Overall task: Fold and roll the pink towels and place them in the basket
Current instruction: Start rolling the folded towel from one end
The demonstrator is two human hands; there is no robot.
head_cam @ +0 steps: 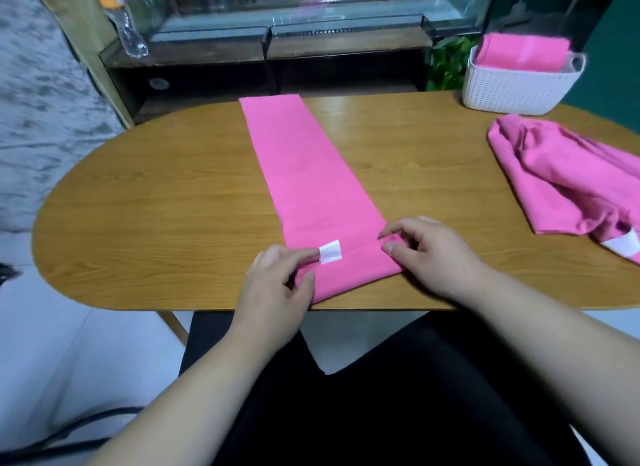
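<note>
Two sets of curled fingers [401, 227] pinch the near end of the folded towel [304, 174]. Our left hand [277, 285] grips the edge beside its white label [330, 251], and our right hand [436, 254] nips the opposite corner, where a first small turn seems started. The towel lies as one long narrow strip, running from the near edge of the wooden table [156, 205] to its far side. To roll well, we judge both hands should turn together, keeping the roll tight and its ends level so it does not cone. Well apart to the right lies a crumpled towel [568, 178]. Beyond it stands the white basket [512, 87], already holding a pink towel [523, 53].
</note>
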